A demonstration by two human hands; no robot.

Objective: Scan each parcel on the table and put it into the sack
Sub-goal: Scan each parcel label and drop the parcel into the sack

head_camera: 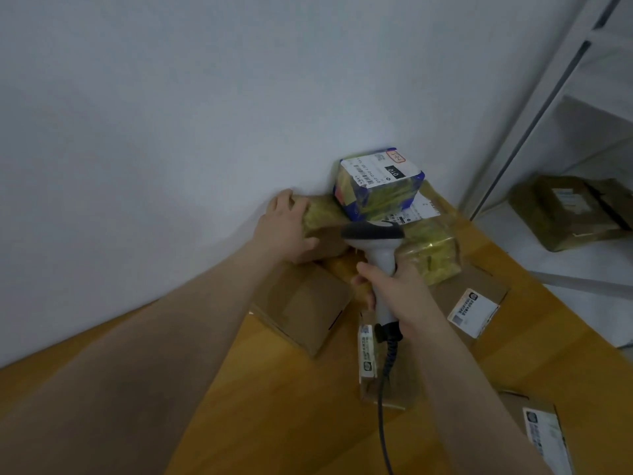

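Early days, I reckon: left hand (291, 231) is curled round a parcel (325, 217) at the table's (274, 406) far edge by the wall, right hand (400, 296) is wrapped tight round the scanner (373, 234), loads more parcels are unscanned, and there's no sack in sight.

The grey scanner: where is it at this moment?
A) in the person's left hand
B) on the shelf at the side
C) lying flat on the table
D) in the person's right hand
D: the right hand curls its fingers round the handle of the scanner, while the left hand grips a taped parcel by the wall.
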